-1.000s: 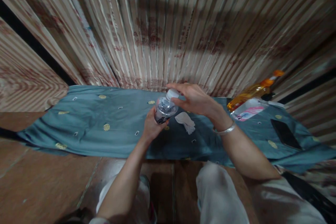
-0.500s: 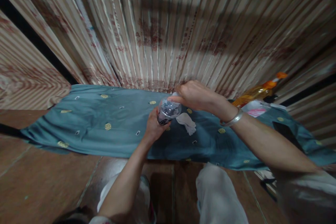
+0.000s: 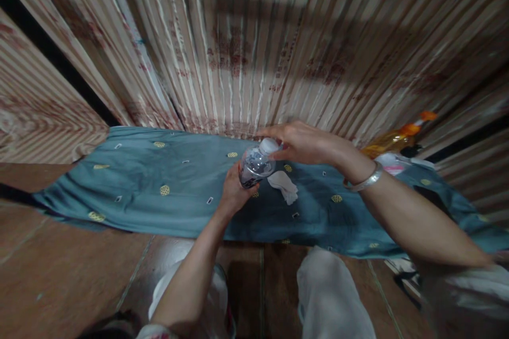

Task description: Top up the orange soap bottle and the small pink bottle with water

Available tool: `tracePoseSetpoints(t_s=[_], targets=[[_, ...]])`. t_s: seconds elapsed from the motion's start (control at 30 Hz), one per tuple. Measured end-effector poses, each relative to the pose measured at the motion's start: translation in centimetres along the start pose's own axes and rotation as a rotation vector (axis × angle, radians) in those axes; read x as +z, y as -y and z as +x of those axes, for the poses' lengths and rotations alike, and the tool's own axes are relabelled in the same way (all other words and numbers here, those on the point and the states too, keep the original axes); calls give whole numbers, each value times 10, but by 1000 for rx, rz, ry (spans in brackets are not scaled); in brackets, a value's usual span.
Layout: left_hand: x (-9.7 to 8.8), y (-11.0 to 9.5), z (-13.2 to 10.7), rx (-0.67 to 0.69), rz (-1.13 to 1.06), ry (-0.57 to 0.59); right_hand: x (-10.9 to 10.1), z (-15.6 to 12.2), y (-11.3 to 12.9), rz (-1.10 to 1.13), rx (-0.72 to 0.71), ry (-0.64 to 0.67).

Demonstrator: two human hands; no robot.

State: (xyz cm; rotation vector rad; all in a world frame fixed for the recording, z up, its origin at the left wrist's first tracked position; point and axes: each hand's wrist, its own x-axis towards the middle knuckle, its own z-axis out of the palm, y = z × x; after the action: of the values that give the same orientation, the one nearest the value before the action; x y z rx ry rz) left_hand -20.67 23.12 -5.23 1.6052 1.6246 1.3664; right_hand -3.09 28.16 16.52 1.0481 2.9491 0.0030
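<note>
My left hand (image 3: 234, 190) is wrapped round a clear plastic bottle (image 3: 256, 165), which leans a little to the right above the cloth-covered surface. A white cap (image 3: 269, 146) sits on the bottle's neck. Just behind and to the right of that cap is my right hand (image 3: 304, 141), its fingers parted and stretched out, with nothing in its grasp. A crumpled white tissue or cloth (image 3: 283, 186) lies right beside the bottle. The bottle's lower part is partly hidden by my left fingers.
A teal cloth with yellow prints (image 3: 135, 185) covers the long surface. At its right end are an orange-topped bottle of yellow liquid (image 3: 392, 140), a white and pink packet (image 3: 392, 163) and a dark flat object (image 3: 435, 200). A pleated striped curtain (image 3: 246, 63) hangs behind.
My right hand has loosened from the bottle cap; its fingers have opened and moved apart, leaving the white cap in view. The left hand keeps its hold on the bottle.
</note>
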Motion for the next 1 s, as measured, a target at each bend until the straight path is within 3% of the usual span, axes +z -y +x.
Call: tracePoseSetpoints(t_s=[0.2,0.43,0.53,0.63,0.7,0.77,0.83,0.9,1.0], targets=[[4,5,0,31,-7,-6,0,3,0,-110,89,16],[1,3,0,-2,-31,-2,9,2,-9,58,1,-71],[-3,-1,0,-15,-40,-3,25,1,-22,248,24,-167],[-6,-5,0,-28,-42,-15,62,-7,-43,369,175,-274],[-7,-7,0,-25,-51,-17,100,-16,-52,274,383,-209],[-6,-9,0,-17,-61,-14,141,-26,-53,198,527,-56],[-3,-10,0,-29,-76,-17,180,-34,-46,212,518,7],[1,-11,0,-71,-94,-20,210,-39,-36,304,498,-44],[7,-12,0,-137,-121,-18,233,-43,-32,433,512,-167]])
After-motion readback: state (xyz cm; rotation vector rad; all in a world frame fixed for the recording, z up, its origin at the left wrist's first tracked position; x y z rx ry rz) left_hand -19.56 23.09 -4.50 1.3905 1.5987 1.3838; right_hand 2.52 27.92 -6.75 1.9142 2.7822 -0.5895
